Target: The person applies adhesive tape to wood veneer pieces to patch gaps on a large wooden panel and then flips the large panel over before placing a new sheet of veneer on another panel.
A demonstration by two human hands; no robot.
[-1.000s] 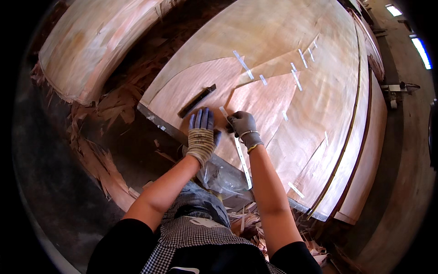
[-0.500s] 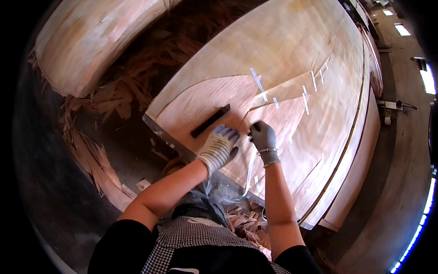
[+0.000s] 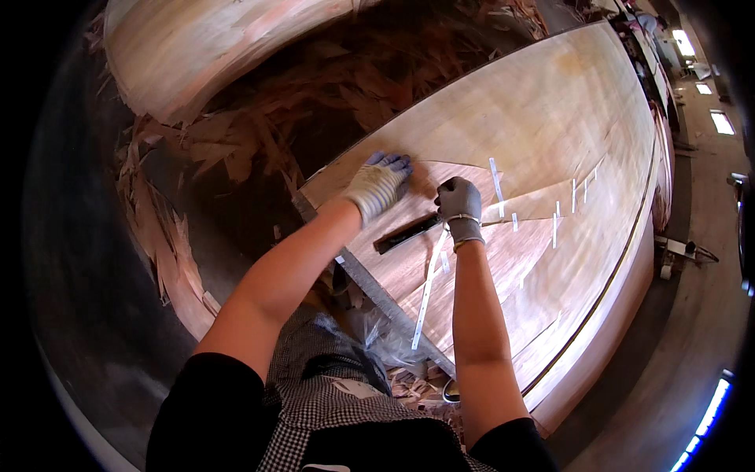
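My left hand (image 3: pixel 381 187), in a pale striped work glove, lies flat with its fingers stretched out on a wood veneer sheet (image 3: pixel 503 244), near its far left edge. To its right, my right hand (image 3: pixel 460 200) in a grey glove is closed, its fingertips low over the same sheet. A narrow white tape strip (image 3: pixel 425 303) runs from under that hand toward the sheet's near edge; the pinched end is hidden. Between the hands, slightly nearer to me, a black bar (image 3: pixel 406 234) rests on the veneer. Short tape pieces (image 3: pixel 496 182) cross the veneer's seams to the right.
A second veneer stack (image 3: pixel 197 47) stands at the far left. Torn veneer scraps (image 3: pixel 228 145) cover the floor between the stacks. Clear plastic film (image 3: pixel 385 338) hangs by the near edge, close to my apron (image 3: pixel 338 393). A metal fitting (image 3: pixel 680 250) sits beyond the right side.
My left hand has moved past the black bar to the sheet's far left part. My right hand has gone farther out, with the tape strip trailing. The whole view has shifted.
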